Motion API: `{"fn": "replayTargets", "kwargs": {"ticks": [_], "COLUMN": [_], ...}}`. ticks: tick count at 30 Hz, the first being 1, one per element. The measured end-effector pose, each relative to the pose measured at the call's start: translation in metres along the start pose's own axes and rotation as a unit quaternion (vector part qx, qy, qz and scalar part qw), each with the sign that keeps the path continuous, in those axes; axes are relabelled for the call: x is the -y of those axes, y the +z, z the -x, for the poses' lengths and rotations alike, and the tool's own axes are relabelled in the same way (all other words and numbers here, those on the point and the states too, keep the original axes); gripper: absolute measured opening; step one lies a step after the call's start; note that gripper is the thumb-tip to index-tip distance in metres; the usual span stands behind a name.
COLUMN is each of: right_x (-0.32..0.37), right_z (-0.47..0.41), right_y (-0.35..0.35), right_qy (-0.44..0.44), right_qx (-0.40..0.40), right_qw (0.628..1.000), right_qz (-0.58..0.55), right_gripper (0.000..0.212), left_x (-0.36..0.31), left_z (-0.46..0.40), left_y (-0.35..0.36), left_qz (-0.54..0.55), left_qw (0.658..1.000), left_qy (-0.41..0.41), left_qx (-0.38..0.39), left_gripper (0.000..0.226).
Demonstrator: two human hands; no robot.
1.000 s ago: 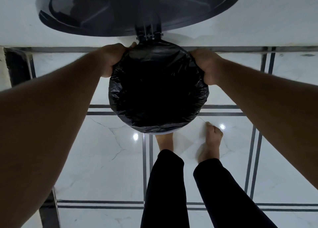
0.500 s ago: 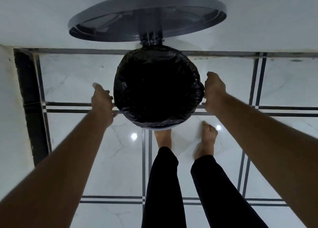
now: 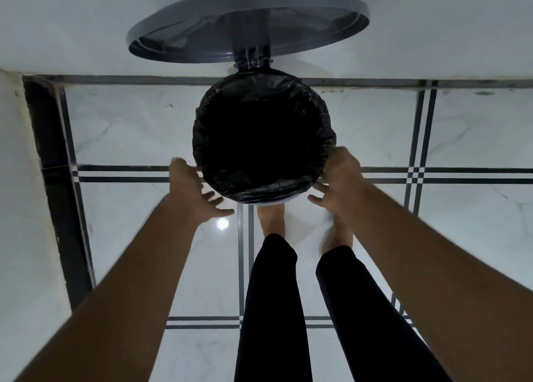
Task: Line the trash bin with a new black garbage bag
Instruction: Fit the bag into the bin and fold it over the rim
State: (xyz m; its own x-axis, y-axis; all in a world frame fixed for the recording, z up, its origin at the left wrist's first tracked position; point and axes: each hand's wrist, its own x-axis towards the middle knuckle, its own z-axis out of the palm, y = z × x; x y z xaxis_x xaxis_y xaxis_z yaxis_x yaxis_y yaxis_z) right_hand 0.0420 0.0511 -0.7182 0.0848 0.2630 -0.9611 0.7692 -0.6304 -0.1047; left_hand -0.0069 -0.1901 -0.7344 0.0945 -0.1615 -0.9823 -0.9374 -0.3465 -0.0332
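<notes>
A round trash bin stands on the floor below me, with a black garbage bag (image 3: 264, 189) folded over its rim all the way round; a thin strip of the pale bin wall (image 3: 284, 201) shows under the near edge. Its grey lid (image 3: 248, 26) is tipped up against the wall behind. My left hand (image 3: 193, 192) is at the bin's near left side, fingers spread, holding nothing. My right hand (image 3: 336, 179) is at the near right side, fingers apart, close to or touching the bag's edge. Both hands are motion-blurred.
White marble floor tiles (image 3: 129, 130) with dark grey strip lines surround the bin. A white wall (image 3: 86, 20) rises behind it and another wall edge with a dark skirting (image 3: 54, 179) runs down the left. My bare feet (image 3: 271, 217) and black trouser legs are just in front of the bin.
Both hands let go of the bag at the far rim, slid along the sides and now sit low at the near edge with fingers spread. The view has tilted so more of the lid shows.
</notes>
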Motion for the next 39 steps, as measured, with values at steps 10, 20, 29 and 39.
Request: {"fn": "replayTargets", "kwargs": {"ticks": [10, 20, 29, 39], "right_x": [-0.068, -0.064, -0.065, -0.052], "right_z": [-0.046, -0.007, -0.020, -0.059], "right_y": [-0.035, -0.023, -0.018, -0.028], "right_qy": [0.005, 0.045, 0.064, 0.081], "right_qx": [0.045, 0.071, 0.070, 0.133], "right_qw": [0.999, 0.993, 0.988, 0.988], "right_qz": [0.006, -0.080, -0.125, -0.013], "right_gripper": [0.042, 0.048, 0.020, 0.021], "left_x": [0.084, 0.108, 0.101, 0.113], "left_z": [-0.025, -0.038, -0.037, -0.052], "left_y": [-0.012, -0.016, 0.003, -0.025], "left_qz": [0.063, 0.172, 0.048, 0.080], "left_qw": [0.996, 0.978, 0.996, 0.983], "left_qy": [0.029, 0.061, 0.033, 0.037], "left_qx": [0.057, 0.100, 0.063, 0.162], "left_gripper": [0.017, 0.028, 0.028, 0.023]}}
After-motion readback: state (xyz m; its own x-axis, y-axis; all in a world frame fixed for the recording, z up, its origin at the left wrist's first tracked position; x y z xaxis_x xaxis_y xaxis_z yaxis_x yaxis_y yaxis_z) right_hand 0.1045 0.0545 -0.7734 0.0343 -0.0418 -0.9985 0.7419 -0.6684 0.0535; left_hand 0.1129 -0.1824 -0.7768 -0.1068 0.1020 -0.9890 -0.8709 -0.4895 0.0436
